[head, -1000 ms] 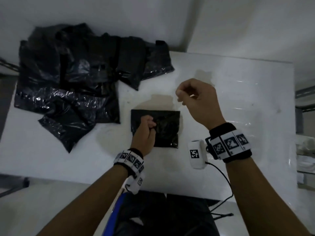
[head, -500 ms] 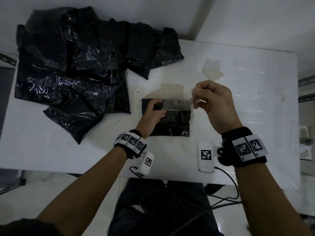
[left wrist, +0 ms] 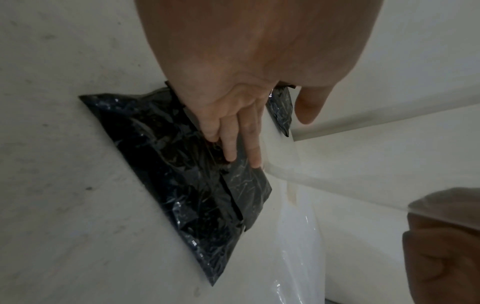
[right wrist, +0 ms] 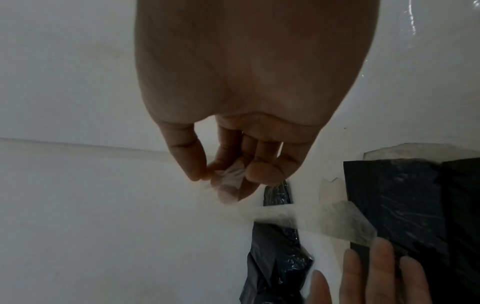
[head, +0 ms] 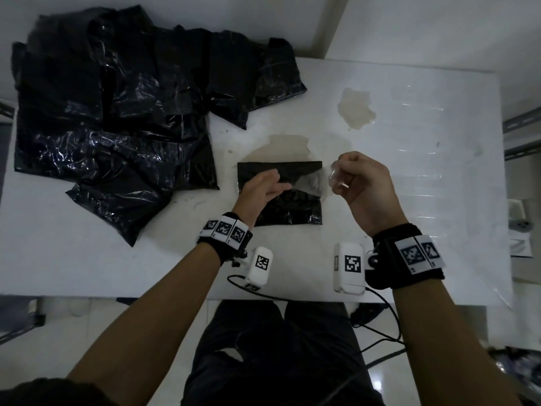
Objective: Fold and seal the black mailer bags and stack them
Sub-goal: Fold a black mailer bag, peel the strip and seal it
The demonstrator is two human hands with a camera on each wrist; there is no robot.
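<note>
One folded black mailer bag (head: 279, 197) lies flat on the white table (head: 409, 200) right in front of me, its flap open toward the far edge. My left hand (head: 259, 190) rests on it with the fingers (left wrist: 231, 144) straight and together, pressing the plastic down — nothing is curled round anything there. My right hand (head: 366, 186) is lifted just off the bag's right edge, thumb and fingertips (right wrist: 265, 170) pinching a crumpled end of the translucent release strip (right wrist: 306, 218); from the right wrist view the strip runs in one pale band from my pinch back across to the bag, where its far end lies on the black plastic beside my left fingers.

To the far left sits one loose heap of unfolded black mailer bags (head: 117, 118), overlapping and crinkled — too tangled for me to count them singly. It lies apart from the bag I am working on.

Two brownish patches mark the table: one (head: 281, 149) touching the far edge of the folded bag, another (head: 355, 108) farther off toward the right. Two wrist cameras hang from my bands, one (head: 259, 268) left and one (head: 349, 268) right.
</note>
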